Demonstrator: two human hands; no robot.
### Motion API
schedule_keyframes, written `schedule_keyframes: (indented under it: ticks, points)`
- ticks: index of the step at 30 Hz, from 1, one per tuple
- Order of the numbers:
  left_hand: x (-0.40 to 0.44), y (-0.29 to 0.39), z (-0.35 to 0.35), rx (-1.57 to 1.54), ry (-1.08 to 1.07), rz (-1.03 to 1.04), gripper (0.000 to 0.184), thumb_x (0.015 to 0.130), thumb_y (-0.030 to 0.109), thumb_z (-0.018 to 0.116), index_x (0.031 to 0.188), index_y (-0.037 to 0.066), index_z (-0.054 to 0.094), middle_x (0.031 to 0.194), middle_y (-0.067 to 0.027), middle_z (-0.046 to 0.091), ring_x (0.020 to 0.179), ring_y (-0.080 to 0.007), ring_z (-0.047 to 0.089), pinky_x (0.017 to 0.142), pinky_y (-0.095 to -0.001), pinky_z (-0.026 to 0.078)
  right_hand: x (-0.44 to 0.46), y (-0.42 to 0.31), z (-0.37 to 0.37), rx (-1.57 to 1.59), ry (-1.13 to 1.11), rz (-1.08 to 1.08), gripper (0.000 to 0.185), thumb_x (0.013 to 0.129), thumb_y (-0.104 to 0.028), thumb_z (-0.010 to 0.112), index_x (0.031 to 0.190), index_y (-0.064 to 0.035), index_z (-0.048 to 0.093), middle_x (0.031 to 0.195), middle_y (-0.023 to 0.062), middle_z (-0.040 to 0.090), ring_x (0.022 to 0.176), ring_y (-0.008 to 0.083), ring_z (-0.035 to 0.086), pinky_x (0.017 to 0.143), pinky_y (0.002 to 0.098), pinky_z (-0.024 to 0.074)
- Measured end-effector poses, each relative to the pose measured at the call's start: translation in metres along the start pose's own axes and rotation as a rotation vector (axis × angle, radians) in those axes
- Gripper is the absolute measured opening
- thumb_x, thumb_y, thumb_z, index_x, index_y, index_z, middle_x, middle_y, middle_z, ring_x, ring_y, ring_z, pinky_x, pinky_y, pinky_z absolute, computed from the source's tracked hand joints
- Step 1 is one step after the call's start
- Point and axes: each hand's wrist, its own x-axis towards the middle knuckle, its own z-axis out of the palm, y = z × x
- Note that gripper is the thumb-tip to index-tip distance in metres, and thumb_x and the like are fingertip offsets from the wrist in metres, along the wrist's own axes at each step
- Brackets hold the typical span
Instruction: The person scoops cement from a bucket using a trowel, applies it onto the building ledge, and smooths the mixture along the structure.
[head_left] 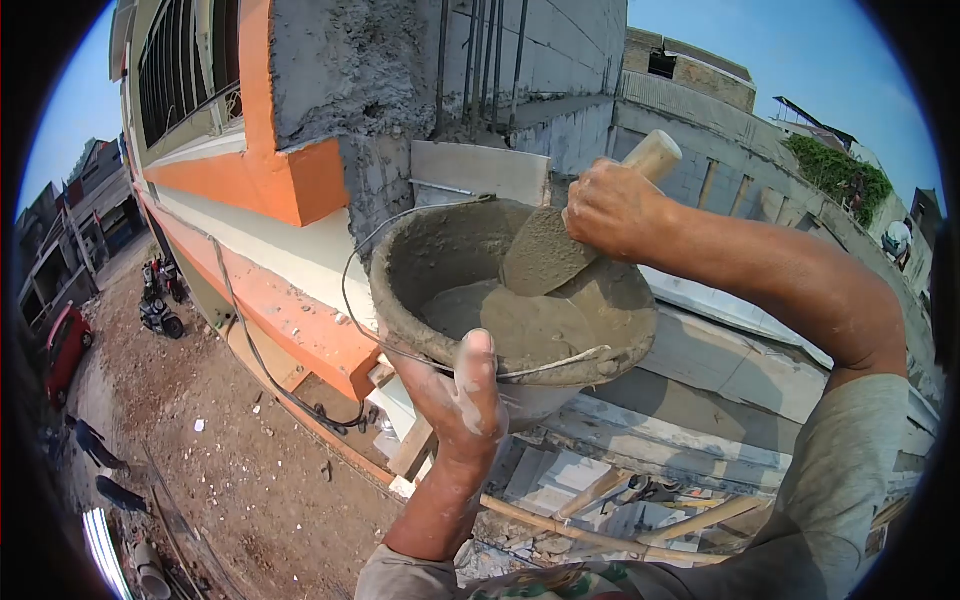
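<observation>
A bucket (400,345) with wet grey mortar (490,318) in it is tilted toward me, its rim caked with cement. My left hand (455,390) grips the near left side of the bucket, thumb over the rim by the wire handle (560,362). In my right hand (615,210) is a trowel, closed in my fist; its pale wooden handle (655,155) sticks out above. The mortar-coated trowel blade (545,250) points down into the bucket, its lower edge at the mortar.
Behind the bucket stands a rough concrete column (350,70) with upright steel bars (480,60). An orange ledge (300,185) juts out at left. Far below lies a dirt yard (230,470) with a motorbike (158,305) and red car (67,350). Timber poles (590,535) lie below right.
</observation>
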Motion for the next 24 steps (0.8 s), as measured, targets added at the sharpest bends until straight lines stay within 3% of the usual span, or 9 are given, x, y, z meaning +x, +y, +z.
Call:
schedule_keyframes:
  ticks: [1,3,5,9,11,15,18,22,24]
  points:
    - [-0.003,0.004,0.003,-0.049,-0.022,0.003,0.076,0.083,0.023,0.056,0.139,-0.01,0.016,0.134,-0.0244,0.03,0.125,-0.0327,0.032,0.106,-0.0421,0.023,0.001,-0.009,0.005,0.012,-0.031,-0.055,0.011,0.073,-0.015,0.064,0.078,-0.0085,0.07,0.081,0.0121,0.069,0.081,0.0257,0.068,0.072,0.039,0.0534]
    - [-0.016,0.007,0.007,0.067,-0.024,0.092,0.074,0.082,0.023,0.054,0.138,-0.011,0.019,0.136,-0.0241,0.031,0.125,-0.0304,0.033,0.107,-0.041,0.024,0.002,-0.028,0.014,0.046,-0.102,-0.168,0.012,0.072,-0.017,0.064,0.077,-0.0082,0.071,0.079,0.0131,0.069,0.078,0.0267,0.069,0.069,0.0395,0.0541]
    - [-0.022,0.01,0.009,0.149,-0.038,0.171,0.079,0.082,0.024,0.054,0.14,-0.011,0.014,0.138,-0.0244,0.026,0.127,-0.0311,0.03,0.108,-0.0417,0.021,-0.007,-0.026,0.021,0.237,-0.193,-0.151,0.014,0.07,-0.017,0.064,0.076,-0.0063,0.07,0.076,0.0141,0.069,0.077,0.0283,0.069,0.066,0.0406,0.0545]
    - [-0.027,0.009,0.016,-0.031,-0.046,0.098,0.085,0.082,0.028,0.056,0.141,-0.011,0.01,0.136,-0.0223,0.027,0.128,-0.0316,0.029,0.107,-0.0429,0.023,-0.02,-0.031,0.014,0.435,-0.383,-0.165,0.022,0.068,-0.017,0.064,0.082,-0.0028,0.07,0.083,0.0157,0.069,0.082,0.0309,0.068,0.069,0.0415,0.0548]
    - [-0.029,0.01,0.017,0.075,-0.096,0.131,0.086,0.082,0.028,0.057,0.141,-0.01,0.009,0.137,-0.0223,0.026,0.128,-0.0313,0.029,0.107,-0.0428,0.024,-0.026,-0.03,0.014,0.528,-0.402,-0.145,0.023,0.067,-0.017,0.062,0.083,-0.0014,0.069,0.082,0.0175,0.068,0.082,0.0343,0.067,0.069,0.043,0.054]
    - [-0.027,0.006,0.028,0.078,-0.097,0.216,0.086,0.079,0.03,0.061,0.139,-0.007,0.013,0.137,-0.029,0.023,0.129,-0.0417,0.024,0.106,-0.0536,0.017,-0.044,-0.036,0.031,0.715,-0.28,-0.208,0.021,0.066,-0.02,0.062,0.074,-0.0011,0.066,0.071,0.0209,0.063,0.074,0.0394,0.063,0.064,0.0461,0.0514]
    - [-0.032,0.01,0.033,0.214,-0.127,0.268,0.088,0.077,0.032,0.062,0.139,-0.008,0.013,0.139,-0.0312,0.021,0.131,-0.0444,0.021,0.107,-0.0567,0.014,-0.055,-0.048,0.043,0.875,-0.274,-0.179,0.019,0.069,-0.021,0.061,0.074,-0.0029,0.063,0.068,0.0208,0.061,0.071,0.0414,0.061,0.062,0.0481,0.0483]
    - [-0.03,0.026,0.043,0.308,-0.178,0.23,0.093,0.08,0.033,0.06,0.141,-0.012,0.005,0.14,-0.028,0.02,0.131,-0.0358,0.024,0.108,-0.0465,0.02,-0.073,-0.045,0.039,1.013,-0.258,-0.14,0.02,0.071,-0.023,0.06,0.074,-0.0033,0.059,0.067,0.0209,0.059,0.069,0.0411,0.058,0.06,0.0485,0.045]
    - [-0.033,0.03,0.048,0.128,-0.177,0.164,0.095,0.079,0.033,0.061,0.141,-0.01,0.003,0.14,-0.0268,0.02,0.13,-0.0347,0.026,0.108,-0.046,0.022,-0.08,-0.045,0.046,1.111,-0.226,-0.131,0.021,0.071,-0.023,0.061,0.074,-0.0028,0.058,0.067,0.021,0.058,0.067,0.0409,0.057,0.059,0.0482,0.0435]
